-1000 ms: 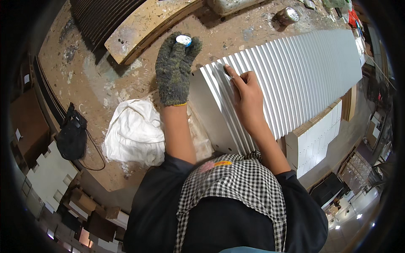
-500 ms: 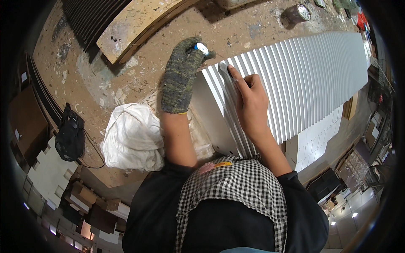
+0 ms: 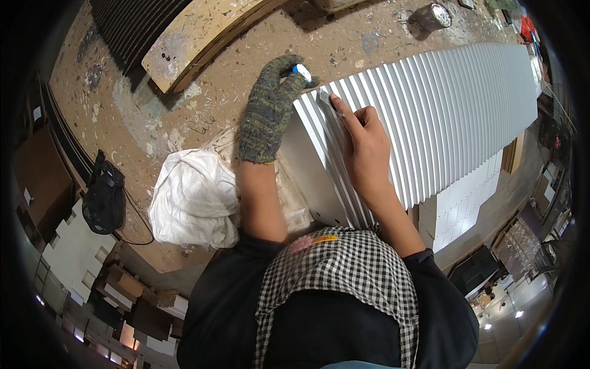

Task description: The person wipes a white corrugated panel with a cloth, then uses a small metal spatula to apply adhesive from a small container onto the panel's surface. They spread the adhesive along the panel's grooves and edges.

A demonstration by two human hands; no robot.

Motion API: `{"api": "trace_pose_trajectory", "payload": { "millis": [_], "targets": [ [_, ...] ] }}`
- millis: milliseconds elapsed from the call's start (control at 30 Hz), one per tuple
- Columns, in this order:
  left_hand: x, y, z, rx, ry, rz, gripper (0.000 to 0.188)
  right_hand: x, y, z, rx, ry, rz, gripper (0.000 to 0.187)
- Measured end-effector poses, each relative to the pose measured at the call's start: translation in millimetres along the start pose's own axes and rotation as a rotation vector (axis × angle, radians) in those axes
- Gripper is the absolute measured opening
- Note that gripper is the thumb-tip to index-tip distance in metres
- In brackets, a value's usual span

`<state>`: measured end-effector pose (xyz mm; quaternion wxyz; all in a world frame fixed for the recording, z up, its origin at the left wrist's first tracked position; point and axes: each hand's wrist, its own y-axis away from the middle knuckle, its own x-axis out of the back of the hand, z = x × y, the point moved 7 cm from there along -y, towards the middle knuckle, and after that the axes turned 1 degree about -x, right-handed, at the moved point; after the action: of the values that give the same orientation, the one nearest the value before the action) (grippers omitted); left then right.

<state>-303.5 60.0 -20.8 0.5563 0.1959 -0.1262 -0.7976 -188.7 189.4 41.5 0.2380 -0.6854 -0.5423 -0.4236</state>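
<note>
My left hand [image 3: 268, 114], in a grey-green knit glove, curls around a small blue-rimmed container [image 3: 302, 72] with white matter on top. It is just beyond the far left corner of a pale ridged panel [image 3: 442, 104]. My bare right hand [image 3: 369, 147] is closed, its index finger stretched along a small putty knife [image 3: 324, 96]. The grey blade rests at the far end of a ridge near the panel's left edge. Most of the knife is hidden under the hand. A plain grey side face [image 3: 304, 178] of the panel shows near my left wrist.
A crumpled white cloth [image 3: 193, 200] lies left of my left forearm on the stained workbench [image 3: 215, 111]. Behind are a curved wooden piece [image 3: 184, 46] and a dark ridged panel [image 3: 132, 27]. A paint-smeared can [image 3: 432, 18] stands far right. A black mesh bag [image 3: 103, 194] is at left.
My left hand has shifted slightly right, bringing the container closer to the panel's corner. My right hand and the putty knife have hardly moved.
</note>
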Motion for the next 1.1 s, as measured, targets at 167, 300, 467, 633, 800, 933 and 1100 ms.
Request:
{"api": "trace_pose_trajectory", "payload": {
  "millis": [167, 300, 467, 633, 800, 933, 1100],
  "targets": [
    [-4, 3, 3, 0.058, 0.016, 0.01, 0.035, 4, -1, 3, -0.041, -0.081, 0.001, 0.057],
    [-5, 3, 4, 0.053, 0.006, 0.016, 0.036, 4, -5, 2, -0.056, -0.028, -0.036, 0.057],
    [-6, 5, 9, 0.05, -0.05, 0.024, 0.036, 9, -1, 0, -0.048, -0.108, -0.07, 0.056],
    [-4, 3, 7, 0.058, -0.086, 0.031, 0.035, 11, 1, 10, -0.132, -0.33, -0.056, 0.051],
    [0, 5, 6, 0.037, -0.037, 0.053, 0.035, 3, 0, 12, -0.147, -0.444, -0.058, 0.048],
    [5, 5, 11, 0.032, -0.032, 0.039, 0.034, 4, 0, -3, -0.096, -0.387, -0.124, 0.049],
    [11, 7, 8, 0.056, 0.008, 0.043, 0.032, -2, -1, -13, -0.019, -0.195, -0.091, 0.055]
  ]
}}
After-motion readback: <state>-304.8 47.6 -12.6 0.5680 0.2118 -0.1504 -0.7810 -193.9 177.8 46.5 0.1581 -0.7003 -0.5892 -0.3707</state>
